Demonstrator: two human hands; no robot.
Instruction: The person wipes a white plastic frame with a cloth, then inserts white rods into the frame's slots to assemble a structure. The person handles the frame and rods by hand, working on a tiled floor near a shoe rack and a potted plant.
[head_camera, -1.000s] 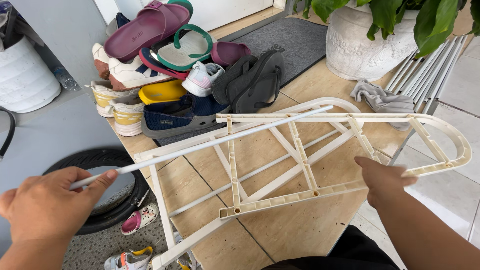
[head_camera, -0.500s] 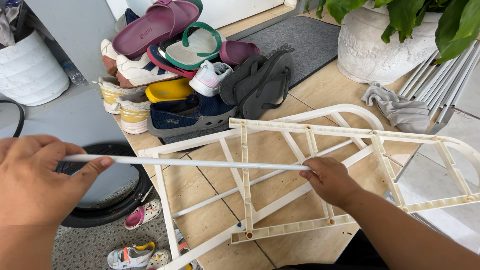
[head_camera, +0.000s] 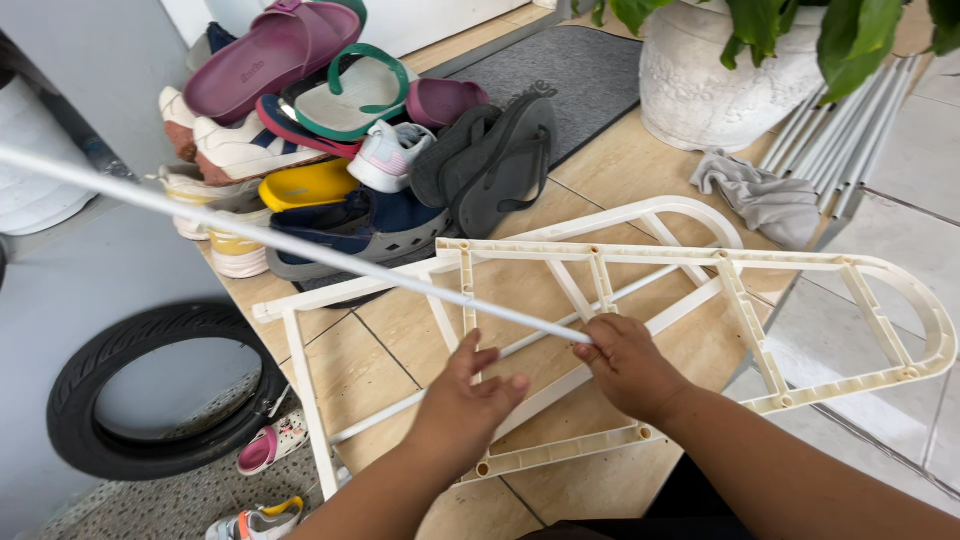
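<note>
Near the bottom centre, my left hand (head_camera: 465, 400) hovers with fingers spread and loose, gripping nothing; 0.5 s ago it pinched the rod's left end at the left edge of view. My right hand (head_camera: 630, 365) is closed on the right end of the white rod (head_camera: 290, 243), just beside the middle rungs of the cream plastic frame (head_camera: 700, 255), about where it was 0.5 s ago. The rod now slants up and away to the far left, leaving the view at the left edge; earlier it lay almost level between both hands. The frame lies flat on the tan tiled floor (head_camera: 620, 160), its rounded end at right, overlapping a second white frame (head_camera: 300, 360) beneath it. Far left: shoe pile (head_camera: 330, 130). Far centre: grey doormat (head_camera: 590, 75). Far right: white planter (head_camera: 720, 80), grey cloth (head_camera: 760, 200), bundle of white rods (head_camera: 840, 130). Near left: black tyre (head_camera: 150, 390).
</note>
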